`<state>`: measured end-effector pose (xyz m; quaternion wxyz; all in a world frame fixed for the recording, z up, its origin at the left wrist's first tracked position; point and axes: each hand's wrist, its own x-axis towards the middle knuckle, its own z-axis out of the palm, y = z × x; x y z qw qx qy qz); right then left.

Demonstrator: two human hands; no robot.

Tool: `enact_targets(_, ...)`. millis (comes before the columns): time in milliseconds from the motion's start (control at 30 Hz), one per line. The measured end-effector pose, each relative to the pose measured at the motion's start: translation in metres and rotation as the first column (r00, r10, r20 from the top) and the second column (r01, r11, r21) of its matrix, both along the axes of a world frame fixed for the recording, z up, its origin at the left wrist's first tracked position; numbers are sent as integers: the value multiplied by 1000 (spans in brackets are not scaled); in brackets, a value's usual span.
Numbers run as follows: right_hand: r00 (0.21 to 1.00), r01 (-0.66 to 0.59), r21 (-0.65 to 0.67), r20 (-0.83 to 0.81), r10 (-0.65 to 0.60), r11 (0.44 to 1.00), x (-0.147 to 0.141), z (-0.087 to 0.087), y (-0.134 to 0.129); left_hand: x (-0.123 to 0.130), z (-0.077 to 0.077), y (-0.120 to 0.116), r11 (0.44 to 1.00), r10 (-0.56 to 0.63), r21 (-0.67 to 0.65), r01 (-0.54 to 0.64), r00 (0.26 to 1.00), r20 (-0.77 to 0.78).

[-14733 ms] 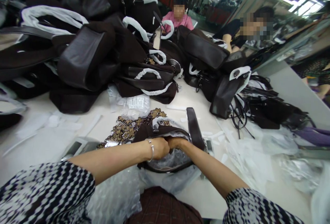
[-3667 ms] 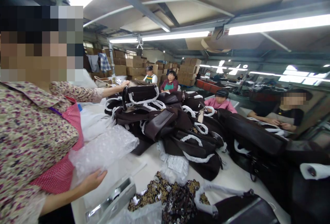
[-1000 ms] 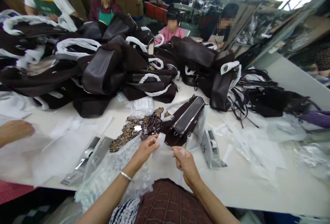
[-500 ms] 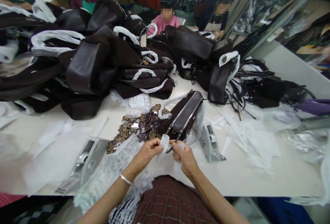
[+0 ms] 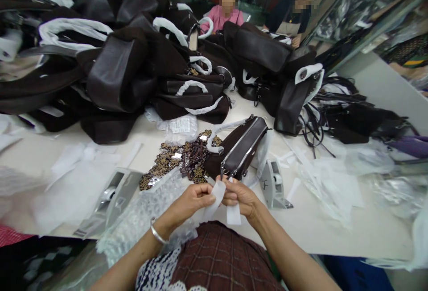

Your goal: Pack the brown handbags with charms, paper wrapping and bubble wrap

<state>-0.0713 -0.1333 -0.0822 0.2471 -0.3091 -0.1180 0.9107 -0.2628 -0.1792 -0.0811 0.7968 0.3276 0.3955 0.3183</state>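
Note:
A dark brown handbag [image 5: 245, 146] lies on the table just beyond my hands, one handle wrapped in white padding [image 5: 214, 141]. My left hand [image 5: 194, 201] pinches a white paper strip [image 5: 218, 193] between thumb and fingers. Close beside it, my right hand [image 5: 241, 196] is closed at the near end of the bag, where a dark strap end [image 5: 222, 171] reaches the fingertips. A second white strip [image 5: 234, 215] hangs below my right fingers. What exactly the right fingers grip is partly hidden. Left of the bag lie flower-shaped leopard-pattern tags [image 5: 167, 166].
Tape dispensers stand on the left [image 5: 112, 197] and right [image 5: 274, 186]. Bubble wrap [image 5: 147, 219] lies by my left forearm. A heap of dark bags [image 5: 113, 68] spans the far side. Loose paper [image 5: 76, 184] and plastic bags [image 5: 327, 184] cover both sides. Co-workers [image 5: 227, 12] sit beyond the heap.
My hands have come closer together at the bag's near end. The left strip now tilts across toward my right fingers, and the second strip shows more below my right hand. The view has tipped down.

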Motion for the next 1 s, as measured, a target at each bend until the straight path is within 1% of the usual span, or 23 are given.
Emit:
enact_targets(167,999,10,-13,49,-9,1000,1,-3,-9,-13,3,-1,998,-1,64,7,995,-98)
enact_targets(300,993,58,-2,105,-57,998,-3,-6,-12,-15,9,-2,985,-36,162,68,981,-189)
enact_targets(400,972,125,-6,203,-121,992,-6,-6,-13,-13,14,-3,962,-24,252,108,949,-313)
enact_targets(467,941,183,9,287,-178,983,-8,-5,-14,-13,14,-3,936,30,332,117,913,-408)
enact_targets(500,923,211,28,324,-208,977,-9,-4,-15,-14,13,-4,922,78,373,108,889,-450)
enact_targets(567,892,249,75,371,-259,966,-9,-2,-17,-14,10,-5,898,204,437,51,832,-515)
enact_targets(633,876,257,111,392,-280,960,-9,-2,-19,-14,6,-6,883,319,469,-36,778,-541)
enact_targets(700,877,247,124,393,-276,961,-9,-3,-21,-13,2,-5,875,379,472,-108,759,-529)
enact_targets(767,878,241,127,394,-272,962,-10,-4,-22,-11,0,-4,875,393,464,-139,764,-511)
enact_targets(900,855,235,145,439,-276,961,-10,-7,-23,-5,1,0,894,355,434,-113,769,-531)
enact_targets(967,858,226,152,437,-271,962,-9,-8,-24,-3,1,1,917,327,381,-117,768,-551)
enact_targets(1000,865,224,148,426,-266,963,-9,-9,-25,-2,0,1,929,321,342,-144,774,-545)
